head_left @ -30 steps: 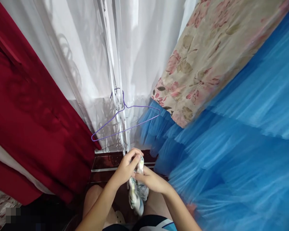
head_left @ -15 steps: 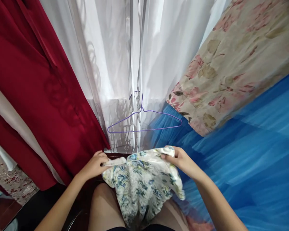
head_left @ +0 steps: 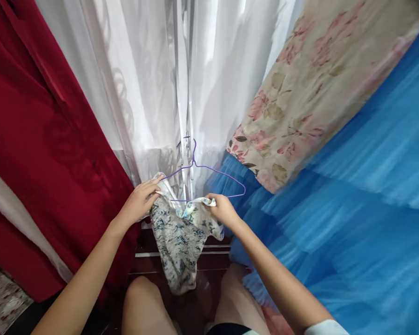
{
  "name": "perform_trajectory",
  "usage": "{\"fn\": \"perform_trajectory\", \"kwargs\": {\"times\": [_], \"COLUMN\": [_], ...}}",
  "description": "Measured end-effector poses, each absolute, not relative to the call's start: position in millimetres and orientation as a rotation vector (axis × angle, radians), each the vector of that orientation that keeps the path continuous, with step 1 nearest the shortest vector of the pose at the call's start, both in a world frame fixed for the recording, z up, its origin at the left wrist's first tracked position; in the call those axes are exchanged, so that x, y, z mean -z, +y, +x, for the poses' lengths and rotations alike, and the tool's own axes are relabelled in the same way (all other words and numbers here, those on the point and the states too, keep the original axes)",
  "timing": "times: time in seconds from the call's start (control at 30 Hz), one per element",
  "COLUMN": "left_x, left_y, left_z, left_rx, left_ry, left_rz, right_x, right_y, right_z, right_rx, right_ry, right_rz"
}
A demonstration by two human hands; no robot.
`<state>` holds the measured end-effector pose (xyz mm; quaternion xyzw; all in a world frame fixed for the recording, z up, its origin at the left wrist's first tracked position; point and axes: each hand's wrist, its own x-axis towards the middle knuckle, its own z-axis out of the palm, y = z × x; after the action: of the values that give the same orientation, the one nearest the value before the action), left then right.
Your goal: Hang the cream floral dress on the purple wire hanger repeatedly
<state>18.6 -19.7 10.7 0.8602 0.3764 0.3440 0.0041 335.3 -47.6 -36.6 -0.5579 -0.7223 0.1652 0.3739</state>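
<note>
A short, white blouse (head_left: 178, 242) with a blue and green floral print hangs between my two hands, its hem dangling above my knees. My left hand (head_left: 143, 200) grips its left shoulder near the neckline. At the other side of the neckline, my right hand (head_left: 223, 209) pinches the edge of the cloth. A purple wire hanger (head_left: 226, 175) hangs right behind the blouse. The hanger's left end is hidden by the cloth at my left hand, while its right end shows bare above my right hand.
White curtains (head_left: 146, 83) with hanging white straps (head_left: 188, 102) are straight ahead. Red cloth (head_left: 56, 139) drapes at left. On the right hang a beige floral cloth (head_left: 275, 111) and blue layered tulle (head_left: 363, 223). Dark floor (head_left: 209, 279) shows between my knees.
Both hands have carried the blouse up and forward to the hanger. Its left shoulder now overlaps the hanger's left end. The camera view has shifted slightly.
</note>
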Motion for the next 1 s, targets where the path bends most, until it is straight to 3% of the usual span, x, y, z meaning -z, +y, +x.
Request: {"fn": "perform_trajectory", "kwargs": {"times": [0.13, 0.27, 0.4, 0.6, 0.8, 1.0], "left_x": [-5.1, 9.6, 12.4, 11.0, 18.1, 5.9], "left_y": [-21.7, -17.9, -17.1, -16.7, -22.4, -31.7], "left_z": [49.7, 58.0, 59.3, 46.6, 41.9, 38.4], "left_rx": [-1.430, -1.696, -1.701, -1.602, -1.516, -1.464], "left_ry": [1.235, 1.334, 1.276, 1.280, 1.227, 1.287], "left_rz": [2.517, 2.365, 2.376, 2.297, 2.202, 2.290], "right_x": [40.4, 33.3, 10.4, -8.9, -4.6, -16.2], "right_y": [-76.8, -94.0, -77.9, -67.7, -76.0, -33.8], "right_z": [342.0, 382.2, 420.6, 429.3, 433.6, 444.8], "right_rx": [-0.435, -0.242, -0.225, -0.518, -0.278, -0.461], "right_ry": [-1.781, -1.479, -1.511, -2.084, -1.686, -1.842], "right_rz": [-1.263, -1.246, -1.408, -1.397, -1.451, -1.481]}}
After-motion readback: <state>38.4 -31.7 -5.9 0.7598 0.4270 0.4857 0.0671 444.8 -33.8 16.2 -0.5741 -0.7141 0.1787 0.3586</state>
